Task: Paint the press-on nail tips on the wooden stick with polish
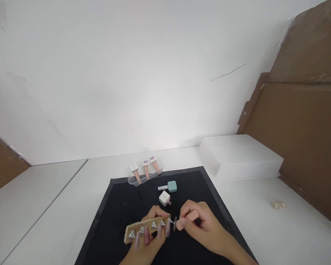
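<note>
Our left hand (pixel 150 235) grips a light wooden strip (pixel 146 229) from beneath, thumb curled over its far edge and fingers closed under it, so the strip lies tilted with its right end a little farther from us. Along the strip sits a row of small silver mounts carrying false nail tips (pixel 146 236), some pinkish, some darker mauve, hanging toward the near side. Our right hand (pixel 202 228) is pinched shut on a peach-coloured brush cap (pixel 188 219), holding it just beside the right end of the strip, where its small dark brush (pixel 175 223) meets the rightmost nail tip; whether they actually touch we cannot tell. Both hands hover over a black rectangular mat (pixel 118 209) spread on a white table (pixel 264 228). Farther along the mat stand a white cube-shaped bottle (pixel 164 198) and, beyond it, a teal-capped bottle lying on its side (pixel 168 186). At the mat's far edge a clear tray holds three peach polish bottles with white caps (pixel 145 168). To the far right rests a white plastic box (pixel 239 156), and to the near right a small beige object (pixel 278 204).
</note>
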Motion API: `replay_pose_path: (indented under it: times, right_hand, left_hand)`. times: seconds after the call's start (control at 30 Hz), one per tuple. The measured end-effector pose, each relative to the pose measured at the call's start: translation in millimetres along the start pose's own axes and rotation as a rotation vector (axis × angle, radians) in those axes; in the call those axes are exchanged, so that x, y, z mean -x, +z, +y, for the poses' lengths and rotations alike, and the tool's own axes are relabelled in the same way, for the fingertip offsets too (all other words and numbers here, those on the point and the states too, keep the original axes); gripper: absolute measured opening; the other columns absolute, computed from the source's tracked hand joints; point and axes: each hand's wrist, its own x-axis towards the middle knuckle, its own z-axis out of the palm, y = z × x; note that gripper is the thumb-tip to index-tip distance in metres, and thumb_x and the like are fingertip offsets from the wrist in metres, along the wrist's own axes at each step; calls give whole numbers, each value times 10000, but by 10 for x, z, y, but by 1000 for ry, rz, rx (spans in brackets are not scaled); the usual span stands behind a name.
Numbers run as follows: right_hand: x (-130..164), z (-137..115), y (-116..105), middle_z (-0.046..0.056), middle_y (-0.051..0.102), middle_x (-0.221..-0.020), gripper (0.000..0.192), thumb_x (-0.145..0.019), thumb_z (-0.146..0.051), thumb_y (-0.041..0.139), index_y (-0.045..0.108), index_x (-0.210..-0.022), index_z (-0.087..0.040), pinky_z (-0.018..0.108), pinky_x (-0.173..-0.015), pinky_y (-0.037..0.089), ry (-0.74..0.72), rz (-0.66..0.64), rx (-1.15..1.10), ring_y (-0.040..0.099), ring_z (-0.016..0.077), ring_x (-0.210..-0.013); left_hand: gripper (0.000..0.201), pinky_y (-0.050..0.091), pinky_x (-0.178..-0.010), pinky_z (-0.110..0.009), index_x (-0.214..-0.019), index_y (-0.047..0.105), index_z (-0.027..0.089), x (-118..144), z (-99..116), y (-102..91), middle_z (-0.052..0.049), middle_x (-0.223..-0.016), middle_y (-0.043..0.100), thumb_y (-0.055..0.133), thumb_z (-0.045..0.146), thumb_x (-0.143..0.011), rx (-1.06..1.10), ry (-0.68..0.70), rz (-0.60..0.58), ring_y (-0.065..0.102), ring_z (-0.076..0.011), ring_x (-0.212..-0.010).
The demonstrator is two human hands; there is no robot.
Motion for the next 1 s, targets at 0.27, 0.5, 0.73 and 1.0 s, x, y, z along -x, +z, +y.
replay_pose_path:
  times: [0.27, 0.5, 0.73, 1.0]
  right_hand:
    - [-47, 91, -26, 5, 595, -640, 200, -862, -241, 482, 567, -686, -195, 232, -499, 348, 18, 246, -20, 518, 147, -598]
    - [-26, 15, -54, -5, 582, -606, 208, -844, -271, 515, 568, -662, -186, 231, -509, 343, 52, 145, -136, 490, 132, -549]
    - [-26, 32, -2, 1, 576, -654, 222, -856, -301, 528, 591, -681, -180, 235, -526, 337, 60, 127, -172, 469, 126, -572]
    - [-42, 118, 29, -56, 420, -581, 267, -845, -439, 538, 556, -752, -189, 217, -423, 229, 100, 265, -389, 287, 74, -448]
  left_hand:
    - [202, 369, -512, -258, -818, 635, 237, -112, 110, 28, 19, -567, 559, 628, 398, -695, 68, -18, -16, 510, -139, -503]
    - [299, 342, -486, -229, -822, 530, 201, -60, 359, 121, 66, -507, 485, 629, 458, -708, 58, 9, -20, 437, -89, -440]
    - [370, 381, -451, -228, -790, 504, 192, -71, 411, 160, 80, -530, 429, 656, 505, -664, 194, 11, -88, 385, -68, -431]
    - [329, 371, -433, -216, -800, 506, 201, -34, 400, 158, 72, -550, 432, 683, 445, -667, 362, -28, -84, 357, -66, -448]
